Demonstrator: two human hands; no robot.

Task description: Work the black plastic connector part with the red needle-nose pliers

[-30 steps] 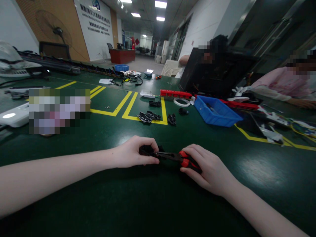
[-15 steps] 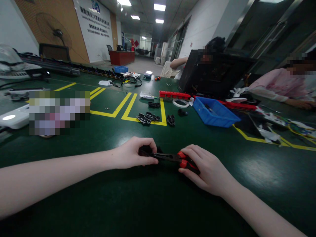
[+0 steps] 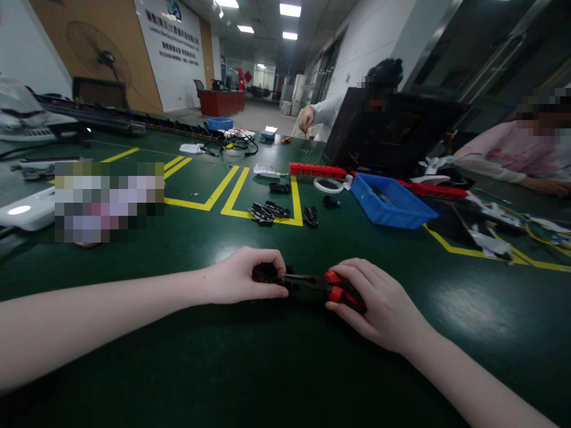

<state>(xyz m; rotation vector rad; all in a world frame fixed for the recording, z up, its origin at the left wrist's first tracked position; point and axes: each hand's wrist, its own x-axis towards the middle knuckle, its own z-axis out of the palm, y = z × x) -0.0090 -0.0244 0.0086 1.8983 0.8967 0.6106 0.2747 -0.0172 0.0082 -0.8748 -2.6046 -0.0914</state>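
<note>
My left hand (image 3: 250, 274) is closed around a small black part (image 3: 264, 273), mostly hidden by the curled fingers and thumb. In my right hand (image 3: 372, 303) are needle-nose pliers (image 3: 307, 281) with red and black handles, gripped from the right. The pliers' long jaws point left and their tips meet the black part beside my left fingertips. Whether the tips pinch anything there cannot be made out. Farther back on the green table lie several similar black parts (image 3: 262, 212), close to the yellow tape lines.
A blue bin (image 3: 392, 202) stands at the right, beside a white tape ring (image 3: 329, 185) and a red strip (image 3: 316, 170). Behind it rises a large black panel (image 3: 392, 128). Another person's hand (image 3: 307, 119) is over the far table. Cables and scraps lie farther right.
My hands and the pliers hold nearly the same pose, the right hand very slightly farther right. Across the table, the other person's hand has come forward over the tabletop.
</note>
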